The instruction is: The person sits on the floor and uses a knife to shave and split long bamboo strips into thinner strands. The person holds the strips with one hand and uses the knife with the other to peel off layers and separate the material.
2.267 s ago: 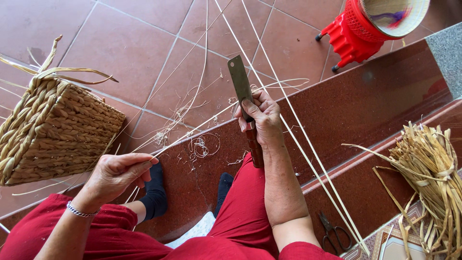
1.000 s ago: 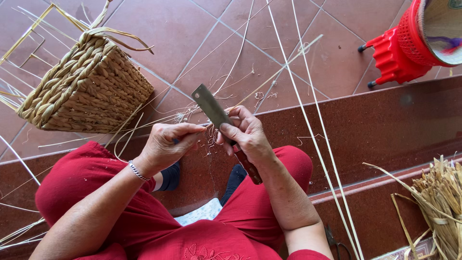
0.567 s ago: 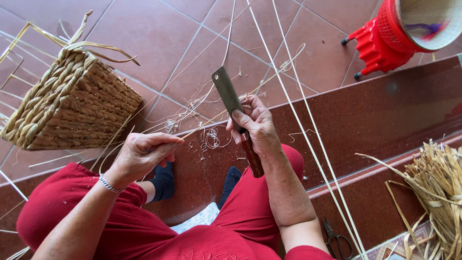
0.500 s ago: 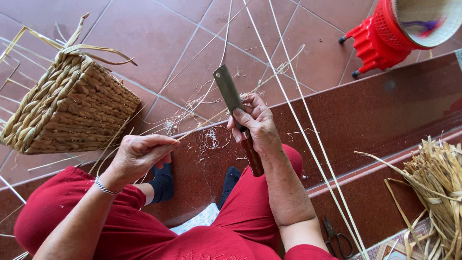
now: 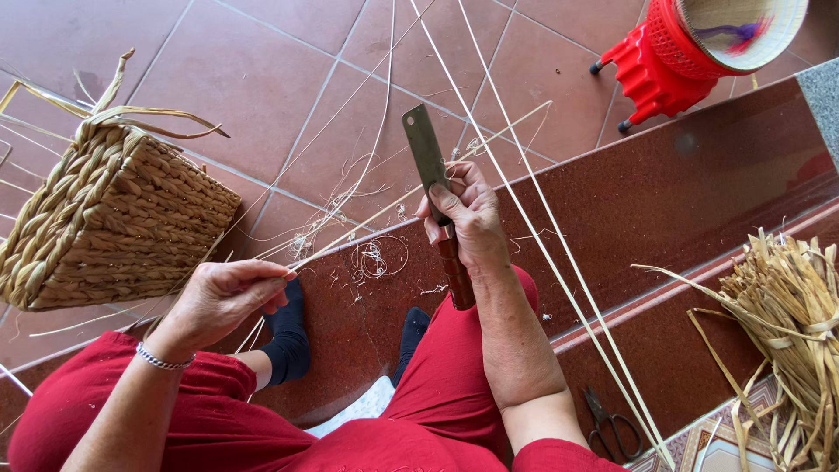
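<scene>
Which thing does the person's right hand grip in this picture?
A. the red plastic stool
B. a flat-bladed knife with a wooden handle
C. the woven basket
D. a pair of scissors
B: the right hand closes around a knife with a flat metal blade and a wooden handle, while the scissors lie apart on the lower step near the floor edge.
</scene>
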